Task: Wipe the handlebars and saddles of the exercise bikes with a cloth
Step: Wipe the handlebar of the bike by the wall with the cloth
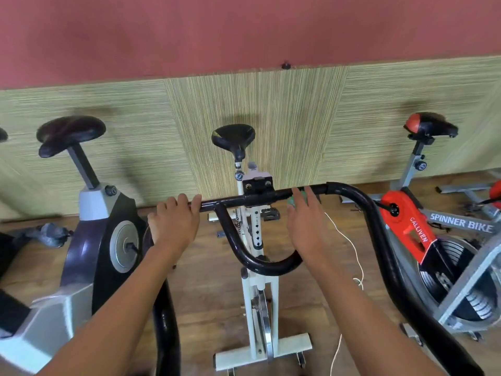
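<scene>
A black handlebar (260, 198) of a white exercise bike (259, 297) runs across the middle of the view, its ends curving down towards me. My left hand (173, 221) grips the bar left of the centre clamp. My right hand (307, 221) presses a green cloth (294, 200) against the bar right of the clamp; only a small bit of the cloth shows past my fingers. The bike's black saddle (233, 137) stands beyond the bar, near the wall.
A black and grey bike (100, 234) with a black saddle (71, 135) stands on the left. On the right is a red and grey spinner bike (423, 232) with a red-tipped saddle (431, 125). A thin white cord (355, 256) hangs by my right wrist. Wooden floor, striped wall panel behind.
</scene>
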A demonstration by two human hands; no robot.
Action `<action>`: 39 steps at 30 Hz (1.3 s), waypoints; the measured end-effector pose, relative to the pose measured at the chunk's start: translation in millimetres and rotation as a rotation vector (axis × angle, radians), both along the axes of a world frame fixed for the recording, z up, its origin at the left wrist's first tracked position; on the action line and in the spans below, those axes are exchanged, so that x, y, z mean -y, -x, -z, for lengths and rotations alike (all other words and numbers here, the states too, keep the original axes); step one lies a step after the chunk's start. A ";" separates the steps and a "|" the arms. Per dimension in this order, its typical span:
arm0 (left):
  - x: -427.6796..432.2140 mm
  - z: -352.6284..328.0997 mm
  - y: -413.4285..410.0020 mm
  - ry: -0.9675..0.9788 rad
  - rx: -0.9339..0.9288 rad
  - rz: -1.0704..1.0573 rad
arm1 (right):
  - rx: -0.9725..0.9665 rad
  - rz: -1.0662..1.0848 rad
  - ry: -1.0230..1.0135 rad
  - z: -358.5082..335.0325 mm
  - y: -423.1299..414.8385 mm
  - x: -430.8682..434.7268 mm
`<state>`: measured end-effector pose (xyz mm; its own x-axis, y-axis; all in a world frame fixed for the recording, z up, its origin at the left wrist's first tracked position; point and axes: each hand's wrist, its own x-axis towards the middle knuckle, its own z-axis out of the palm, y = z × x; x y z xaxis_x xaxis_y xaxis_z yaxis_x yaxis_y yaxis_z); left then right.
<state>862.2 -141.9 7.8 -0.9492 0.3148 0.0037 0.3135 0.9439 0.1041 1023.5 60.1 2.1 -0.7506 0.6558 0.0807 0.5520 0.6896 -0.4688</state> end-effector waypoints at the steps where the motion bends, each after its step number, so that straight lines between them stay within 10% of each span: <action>1: 1.8 1.5 1.6 -0.014 0.003 0.009 | 0.013 0.022 0.014 -2.6 4.3 -1.1; 6: 19.6 -13.1 1.1 -0.436 0.116 -0.063 | 0.001 0.041 -0.017 -2.5 -21.4 15.8; 11: 51.1 -3.3 -12.4 -0.361 0.203 -0.203 | -0.308 -0.038 0.019 -27.1 -26.6 51.8; 17: 54.8 -3.9 -21.9 -0.590 0.274 -0.262 | 0.132 -0.386 -0.039 -17.9 -1.6 108.2; 28: 63.4 8.1 -21.2 -0.739 0.288 -0.296 | 0.180 -0.403 -0.135 16.9 66.0 98.7; 39: 59.3 -9.5 -27.0 -0.844 0.322 -0.324 | -0.267 -0.335 -0.062 -14.1 86.2 105.6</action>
